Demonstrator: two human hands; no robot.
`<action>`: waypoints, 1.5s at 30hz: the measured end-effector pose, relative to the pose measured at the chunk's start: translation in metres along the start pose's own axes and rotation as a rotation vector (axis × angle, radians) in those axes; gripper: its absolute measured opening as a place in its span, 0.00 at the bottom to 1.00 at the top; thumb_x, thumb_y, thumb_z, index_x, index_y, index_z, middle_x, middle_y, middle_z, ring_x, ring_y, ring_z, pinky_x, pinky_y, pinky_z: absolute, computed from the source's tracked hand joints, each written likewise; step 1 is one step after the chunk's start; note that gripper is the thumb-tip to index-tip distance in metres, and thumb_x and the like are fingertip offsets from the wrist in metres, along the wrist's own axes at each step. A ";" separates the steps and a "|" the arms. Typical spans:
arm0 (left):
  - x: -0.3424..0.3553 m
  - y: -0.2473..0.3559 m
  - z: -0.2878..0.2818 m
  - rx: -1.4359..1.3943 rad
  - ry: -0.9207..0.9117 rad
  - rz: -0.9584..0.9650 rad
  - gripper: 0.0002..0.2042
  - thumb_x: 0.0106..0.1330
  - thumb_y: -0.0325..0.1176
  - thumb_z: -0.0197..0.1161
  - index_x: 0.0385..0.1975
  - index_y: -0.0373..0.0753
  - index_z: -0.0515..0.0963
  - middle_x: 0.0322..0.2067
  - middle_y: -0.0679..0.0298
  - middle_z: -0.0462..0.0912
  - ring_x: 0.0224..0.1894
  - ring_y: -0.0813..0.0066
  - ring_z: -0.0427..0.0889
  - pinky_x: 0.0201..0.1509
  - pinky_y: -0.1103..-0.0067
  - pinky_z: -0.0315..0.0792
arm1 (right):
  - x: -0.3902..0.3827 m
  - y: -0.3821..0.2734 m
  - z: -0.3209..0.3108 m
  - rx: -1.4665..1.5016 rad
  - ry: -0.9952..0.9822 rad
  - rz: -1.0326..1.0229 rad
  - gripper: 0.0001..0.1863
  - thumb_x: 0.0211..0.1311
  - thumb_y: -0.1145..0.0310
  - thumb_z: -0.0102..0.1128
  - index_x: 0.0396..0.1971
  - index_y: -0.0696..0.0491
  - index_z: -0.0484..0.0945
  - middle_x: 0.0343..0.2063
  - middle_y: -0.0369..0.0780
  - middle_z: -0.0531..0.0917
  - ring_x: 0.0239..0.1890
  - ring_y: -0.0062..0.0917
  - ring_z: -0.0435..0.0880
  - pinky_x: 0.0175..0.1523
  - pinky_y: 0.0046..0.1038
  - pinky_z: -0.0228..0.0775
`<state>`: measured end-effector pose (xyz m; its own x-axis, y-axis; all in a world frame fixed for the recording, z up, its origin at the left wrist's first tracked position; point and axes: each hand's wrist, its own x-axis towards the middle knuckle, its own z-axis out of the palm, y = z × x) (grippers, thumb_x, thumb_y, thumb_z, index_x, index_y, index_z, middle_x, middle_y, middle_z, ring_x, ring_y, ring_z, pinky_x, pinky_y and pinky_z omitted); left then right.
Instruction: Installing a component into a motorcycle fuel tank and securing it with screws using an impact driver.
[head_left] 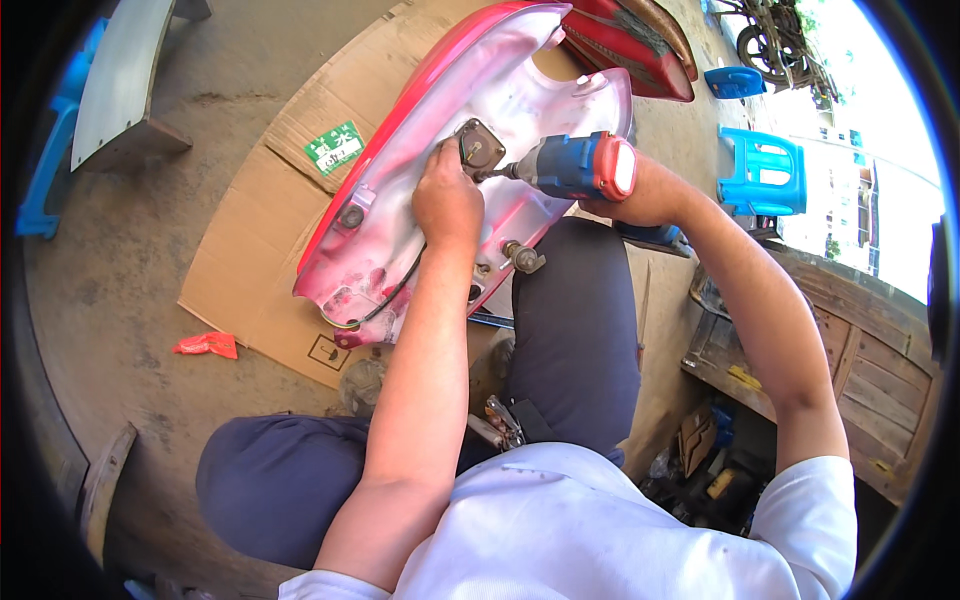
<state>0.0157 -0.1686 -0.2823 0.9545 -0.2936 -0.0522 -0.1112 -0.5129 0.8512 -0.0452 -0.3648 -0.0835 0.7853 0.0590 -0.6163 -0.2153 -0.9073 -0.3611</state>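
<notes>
**Power driver set against a plate on an upturned red fuel tank**

A red fuel tank (400,200) lies underside up on flattened brown cardboard (250,250) in the upper middle of the frame. Its outer shell is glossy red, while the hollow underside is dull, whitish-pink and scuffed. Its long axis runs diagonally, from lower left to upper right.

Near the centre of that underside sits a small, squarish metal plate (480,148), grey-brown and worn. The left hand (447,200) rests on the tank with its fingers curled closed at the plate's left edge, steadying it. The right hand (645,195) is wrapped tight around the grip of a blue power driver (570,165) with a red rear cap (the fingers themselves are mostly hidden behind the tool). The driver's body lies roughly level across the frame, its bit pointing left and meeting the plate.

A thin black cable (395,292) curves along the tank's lower part, and a dull metal tap fitting (522,257) sticks out just below the driver. A blue plastic stool (760,170) stands at the upper right, and a slatted wooden pallet (840,360) lies at the right edge. The concrete floor (120,330) is grey and rough.
</notes>
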 end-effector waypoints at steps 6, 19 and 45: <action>-0.014 0.010 -0.002 0.003 0.034 0.122 0.16 0.62 0.24 0.70 0.48 0.47 0.89 0.46 0.55 0.86 0.48 0.53 0.87 0.53 0.63 0.80 | -0.002 0.004 0.001 -0.015 0.004 0.045 0.22 0.59 0.64 0.71 0.53 0.52 0.82 0.48 0.48 0.87 0.54 0.45 0.85 0.62 0.40 0.77; -0.001 0.086 -0.019 -0.391 0.042 0.225 0.09 0.64 0.26 0.67 0.44 0.38 0.86 0.34 0.48 0.88 0.38 0.46 0.89 0.43 0.58 0.81 | -0.059 -0.027 -0.051 0.012 0.145 0.204 0.20 0.62 0.65 0.77 0.53 0.50 0.84 0.43 0.40 0.89 0.45 0.32 0.87 0.53 0.34 0.80; 0.001 0.125 -0.039 -0.019 -0.474 -0.116 0.19 0.61 0.29 0.69 0.52 0.27 0.81 0.41 0.47 0.92 0.47 0.52 0.92 0.53 0.63 0.81 | -0.036 -0.018 -0.026 0.473 0.054 0.494 0.18 0.63 0.66 0.76 0.51 0.51 0.83 0.31 0.32 0.84 0.26 0.18 0.82 0.32 0.26 0.74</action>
<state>0.0133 -0.2012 -0.1558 0.7289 -0.5725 -0.3755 -0.0024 -0.5507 0.8347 -0.0548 -0.3616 -0.0366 0.5550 -0.3470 -0.7560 -0.7763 -0.5426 -0.3209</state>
